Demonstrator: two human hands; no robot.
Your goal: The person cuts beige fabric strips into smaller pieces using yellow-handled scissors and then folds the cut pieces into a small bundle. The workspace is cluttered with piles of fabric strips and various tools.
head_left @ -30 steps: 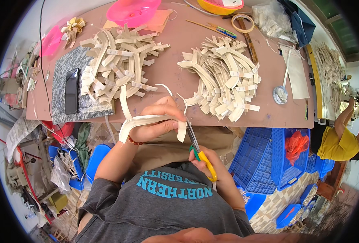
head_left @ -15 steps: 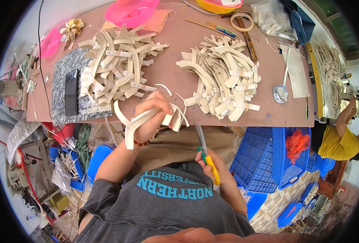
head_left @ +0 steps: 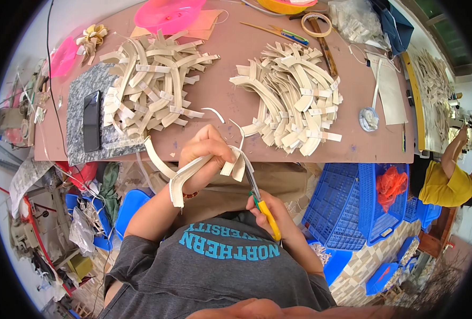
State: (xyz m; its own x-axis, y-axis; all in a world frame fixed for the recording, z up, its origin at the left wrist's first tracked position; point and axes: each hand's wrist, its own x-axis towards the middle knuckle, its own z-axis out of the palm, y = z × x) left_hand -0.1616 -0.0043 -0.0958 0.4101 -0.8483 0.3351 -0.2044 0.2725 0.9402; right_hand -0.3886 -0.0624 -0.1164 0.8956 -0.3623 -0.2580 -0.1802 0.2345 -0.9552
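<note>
My left hand (head_left: 204,154) is closed around several cream fabric strips (head_left: 180,183), whose ends hang down on both sides of the fist. One longer strip (head_left: 158,157) curls out toward the left. In my right hand (head_left: 275,215) are scissors (head_left: 267,215) with yellow and green handles. Their blades point up and reach the strip ends at the right of my left hand; the tips are partly hidden there. Beyond my hands, two heaps of similar strips lie on the table, a tangled left pile (head_left: 151,85) and a more aligned right pile (head_left: 294,101).
A phone (head_left: 92,122) lies on a grey stone slab (head_left: 81,90) at the table's left. Pink basin (head_left: 167,16), tape roll (head_left: 316,25) and plastic bag (head_left: 355,24) are at the back. Blue crates (head_left: 334,207) stand below right. A person in yellow (head_left: 446,181) is far right.
The scissors have moved up and left, so their blades now meet the strip ends by my left hand. My left hand keeps its hold, with the strips slightly lower.
</note>
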